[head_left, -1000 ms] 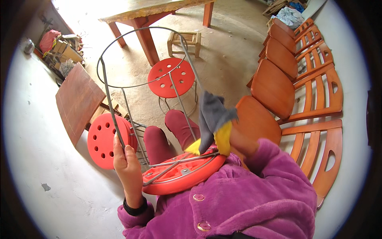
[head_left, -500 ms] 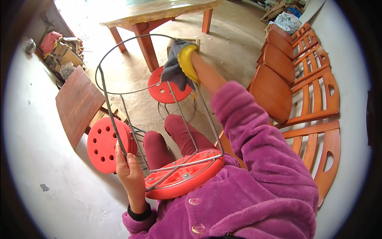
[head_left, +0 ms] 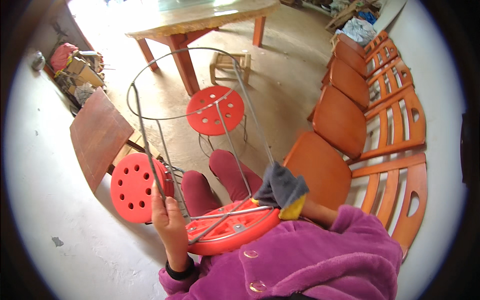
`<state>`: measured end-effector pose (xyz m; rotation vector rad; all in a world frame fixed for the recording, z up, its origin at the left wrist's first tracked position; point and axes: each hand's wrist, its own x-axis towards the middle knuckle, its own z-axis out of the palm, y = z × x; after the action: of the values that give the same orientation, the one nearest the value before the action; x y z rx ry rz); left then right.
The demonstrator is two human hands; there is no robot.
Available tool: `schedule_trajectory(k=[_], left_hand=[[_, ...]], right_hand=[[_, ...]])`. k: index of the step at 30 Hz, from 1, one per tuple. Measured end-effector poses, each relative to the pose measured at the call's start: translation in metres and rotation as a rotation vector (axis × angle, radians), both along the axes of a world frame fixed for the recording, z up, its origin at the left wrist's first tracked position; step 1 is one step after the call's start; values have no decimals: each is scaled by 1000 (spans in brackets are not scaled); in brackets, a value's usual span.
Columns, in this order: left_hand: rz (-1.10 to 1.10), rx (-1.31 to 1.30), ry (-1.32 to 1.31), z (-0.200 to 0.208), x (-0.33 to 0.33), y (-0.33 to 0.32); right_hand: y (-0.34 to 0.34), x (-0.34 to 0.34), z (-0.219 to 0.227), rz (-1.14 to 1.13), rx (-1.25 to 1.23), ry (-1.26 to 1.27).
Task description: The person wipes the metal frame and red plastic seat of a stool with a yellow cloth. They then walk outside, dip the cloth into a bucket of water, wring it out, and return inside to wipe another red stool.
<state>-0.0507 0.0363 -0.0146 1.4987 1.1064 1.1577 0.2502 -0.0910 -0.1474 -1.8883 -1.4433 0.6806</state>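
Upside down on my lap rests a stool with a red plastic seat (head_left: 235, 230) and a thin grey metal frame (head_left: 141, 112) rising from it, its legs joined by a ring at the top. My left hand (head_left: 168, 215) is closed round the left leg, low down near the seat. Over my right hand (head_left: 309, 209) lies a grey and yellow cloth (head_left: 282, 185). That hand presses the cloth round the right leg just above the seat; the cloth hides its fingers.
Ahead on the floor stand another red stool (head_left: 215, 112) and a small wooden stool (head_left: 230, 67). Stacked red stools (head_left: 131, 187) and a brown board (head_left: 97, 135) are at left. Wooden chairs (head_left: 340, 120) line the right wall. A large table (head_left: 200, 22) stands beyond.
My right hand has slid down the right leg with the cloth, from the top ring to beside the seat. My left hand keeps its hold; the frame has shifted slightly.
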Motion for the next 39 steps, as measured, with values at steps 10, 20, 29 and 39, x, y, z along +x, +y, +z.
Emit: schedule_trajectory(k=[10,20,29,39], left_hand=[[-54,16,83,10,3,-4],[-9,278,264,9,2,-7],[-98,182,233,16,11,-5],[-89,229,208,14,6,-5]], right_hand=[[203,124,116,-235,529,-285],[307,144,190,-143,204,-507],[344,-8,284,473,197,-834],[370,-68,288,503,121,-897]])
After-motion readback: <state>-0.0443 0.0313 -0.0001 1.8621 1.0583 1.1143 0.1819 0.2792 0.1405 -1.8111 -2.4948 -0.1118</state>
